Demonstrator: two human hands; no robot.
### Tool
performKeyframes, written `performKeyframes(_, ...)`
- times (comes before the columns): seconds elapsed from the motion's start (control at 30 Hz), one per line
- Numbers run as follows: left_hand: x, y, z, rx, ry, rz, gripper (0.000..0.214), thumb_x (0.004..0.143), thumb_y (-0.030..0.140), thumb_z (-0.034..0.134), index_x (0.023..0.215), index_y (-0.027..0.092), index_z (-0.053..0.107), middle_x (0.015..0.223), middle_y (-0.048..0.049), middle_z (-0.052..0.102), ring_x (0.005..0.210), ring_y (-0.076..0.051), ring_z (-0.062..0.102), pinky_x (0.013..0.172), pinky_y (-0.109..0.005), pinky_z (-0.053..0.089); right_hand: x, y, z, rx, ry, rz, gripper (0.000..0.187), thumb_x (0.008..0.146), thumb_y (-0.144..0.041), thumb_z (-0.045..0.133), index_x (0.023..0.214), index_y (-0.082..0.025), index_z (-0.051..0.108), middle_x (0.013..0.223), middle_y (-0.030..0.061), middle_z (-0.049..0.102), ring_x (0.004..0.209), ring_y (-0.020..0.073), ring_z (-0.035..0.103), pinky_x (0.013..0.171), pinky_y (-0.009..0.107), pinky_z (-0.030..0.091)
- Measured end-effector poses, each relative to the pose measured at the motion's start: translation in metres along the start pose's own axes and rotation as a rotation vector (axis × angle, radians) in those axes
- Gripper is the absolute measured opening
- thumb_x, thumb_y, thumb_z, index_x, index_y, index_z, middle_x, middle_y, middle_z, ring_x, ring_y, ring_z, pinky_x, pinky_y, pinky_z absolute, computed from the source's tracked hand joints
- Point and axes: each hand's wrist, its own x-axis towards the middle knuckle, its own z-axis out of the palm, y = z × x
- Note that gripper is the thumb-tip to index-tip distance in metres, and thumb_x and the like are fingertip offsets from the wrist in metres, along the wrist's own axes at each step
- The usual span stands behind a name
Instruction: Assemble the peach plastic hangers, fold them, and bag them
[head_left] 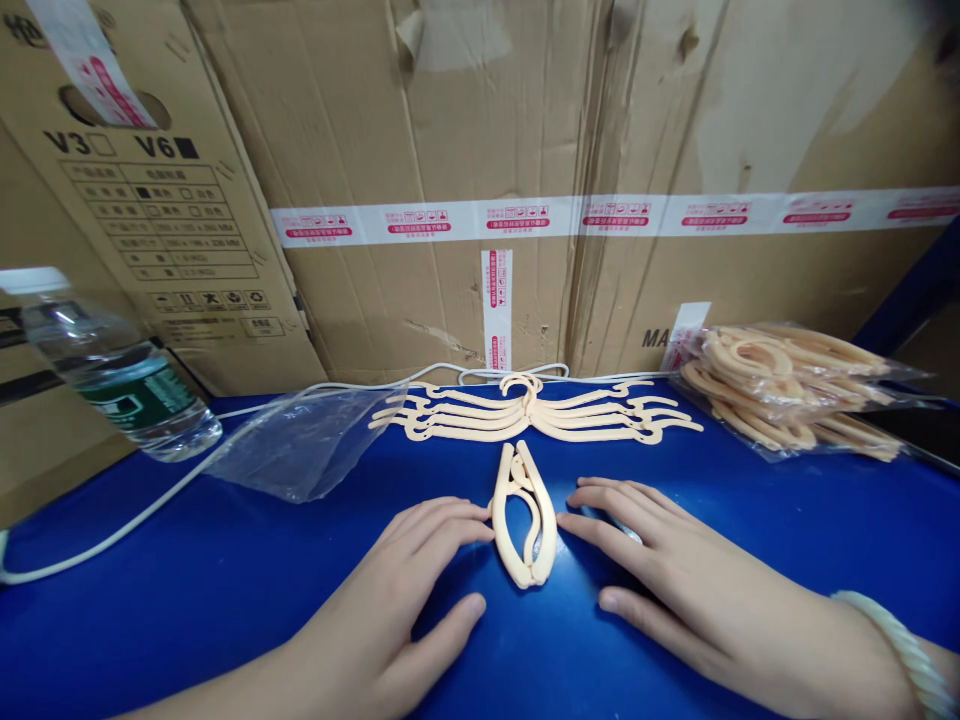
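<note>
A cream folding clothes hanger (546, 520) lies folded on the blue table (300, 600), its two arms swung together and its hook tucked between them. My left hand (405, 580) rests at its left side, fingertips at the hanger's edge, thumb apart. On the other side lies my right hand (675, 570), fingers spread, with the index fingertip close to or touching the hanger. Neither hand grips it. Just beyond, several unfolded hangers (592, 432) of the same kind are laid in an overlapping stack with arms spread and hooks toward the back.
A clear plastic bag (300, 440) lies at the left behind my left hand. Farther left stands a tilted-looking water bottle (127, 380) beside a white cable (120, 540). Bagged folded hangers (780, 390) are piled at the back right. Cardboard boxes (450, 130) wall off the back.
</note>
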Motion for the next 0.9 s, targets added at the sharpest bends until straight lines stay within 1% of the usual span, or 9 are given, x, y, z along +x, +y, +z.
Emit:
performKeyframes(0.2, 0.000, -0.001, -0.001, 0.003, -0.008, 0.010, 0.038, 0.092, 0.024, 0.055, 0.129, 0.030, 0.054, 0.135, -0.0066, 0.059, 0.127, -0.027, 0.052, 0.108, -0.048, 0.044, -0.001, 0.001, 0.000, 0.010, 0.010, 0.008, 0.049, 0.096, -0.038, 0.050, 0.143, -0.024, 0.049, 0.137, 0.0136, 0.057, 0.128, 0.0315, 0.051, 0.103, 0.050, 0.047)
performKeyframes(0.3, 0.001, -0.001, -0.003, 0.030, -0.059, 0.009, 0.036, 0.093, 0.026, 0.053, 0.129, 0.029, 0.053, 0.136, -0.0069, 0.058, 0.129, -0.027, 0.051, 0.108, -0.048, 0.045, -0.001, 0.000, -0.001, 0.010, 0.000, 0.004, 0.050, 0.096, -0.038, 0.051, 0.143, -0.024, 0.048, 0.137, 0.0139, 0.057, 0.127, 0.0315, 0.052, 0.102, 0.051, 0.047)
performKeyframes(0.37, 0.002, -0.001, -0.004, 0.038, -0.074, 0.009, 0.034, 0.093, 0.026, 0.052, 0.127, 0.030, 0.054, 0.135, -0.0062, 0.058, 0.129, -0.026, 0.052, 0.107, -0.048, 0.045, -0.001, 0.002, -0.002, 0.003, 0.042, -0.012, 0.049, 0.096, -0.037, 0.052, 0.143, -0.025, 0.048, 0.138, 0.0131, 0.056, 0.127, 0.0306, 0.052, 0.102, 0.049, 0.048)
performKeyframes(0.47, 0.001, -0.001, -0.004, 0.005, -0.012, 0.011, 0.030, 0.093, 0.025, 0.051, 0.122, 0.031, 0.056, 0.132, -0.0042, 0.060, 0.126, -0.025, 0.054, 0.107, -0.045, 0.046, -0.004, 0.013, -0.005, 0.001, 0.189, -0.041, 0.041, 0.097, -0.027, 0.048, 0.138, -0.025, 0.052, 0.136, 0.0117, 0.057, 0.125, 0.0269, 0.054, 0.100, 0.042, 0.050)
performKeyframes(0.57, 0.000, -0.001, -0.001, -0.047, 0.063, 0.016, 0.028, 0.092, 0.024, 0.051, 0.118, 0.031, 0.057, 0.129, -0.0027, 0.062, 0.123, -0.023, 0.056, 0.106, -0.042, 0.047, -0.007, 0.032, -0.011, 0.025, 0.319, -0.030, 0.028, 0.097, -0.019, 0.045, 0.119, -0.024, 0.062, 0.113, 0.0092, 0.067, 0.103, 0.0218, 0.065, 0.083, 0.033, 0.056)
performKeyframes(0.63, -0.001, -0.001, 0.000, -0.063, 0.086, 0.021, 0.027, 0.092, 0.023, 0.051, 0.118, 0.031, 0.057, 0.127, -0.0026, 0.063, 0.121, -0.023, 0.056, 0.105, -0.041, 0.047, -0.009, 0.044, -0.016, 0.022, 0.375, 0.006, 0.018, 0.097, -0.021, 0.048, 0.102, -0.024, 0.065, 0.095, 0.0061, 0.069, 0.084, 0.0197, 0.068, 0.071, 0.030, 0.055)
performKeyframes(0.67, -0.001, -0.001, 0.000, -0.064, 0.090, 0.023, 0.027, 0.092, 0.023, 0.051, 0.118, 0.031, 0.057, 0.127, -0.0030, 0.063, 0.121, -0.023, 0.057, 0.104, -0.041, 0.048, -0.010, 0.048, -0.019, 0.016, 0.396, 0.038, 0.015, 0.097, -0.023, 0.049, 0.096, -0.023, 0.065, 0.090, 0.0053, 0.069, 0.080, 0.0195, 0.068, 0.069, 0.030, 0.054)
performKeyframes(0.83, 0.001, -0.001, -0.003, -0.028, 0.053, 0.033, 0.027, 0.092, 0.022, 0.051, 0.118, 0.029, 0.057, 0.126, -0.0041, 0.063, 0.121, -0.023, 0.057, 0.104, -0.041, 0.048, -0.011, 0.055, -0.025, 0.040, 0.419, 0.219, 0.021, 0.100, -0.020, 0.039, 0.092, -0.020, 0.059, 0.081, 0.0050, 0.067, 0.070, 0.0168, 0.063, 0.065, 0.028, 0.048)
performKeyframes(0.9, 0.001, -0.002, -0.004, -0.003, 0.022, 0.043, 0.029, 0.093, 0.022, 0.051, 0.120, 0.029, 0.056, 0.127, -0.0044, 0.062, 0.122, -0.023, 0.057, 0.105, -0.041, 0.047, -0.010, 0.057, -0.023, 0.019, 0.404, 0.266, 0.026, 0.101, -0.026, 0.037, 0.084, -0.020, 0.056, 0.071, 0.0030, 0.063, 0.062, 0.0158, 0.059, 0.059, 0.028, 0.044)
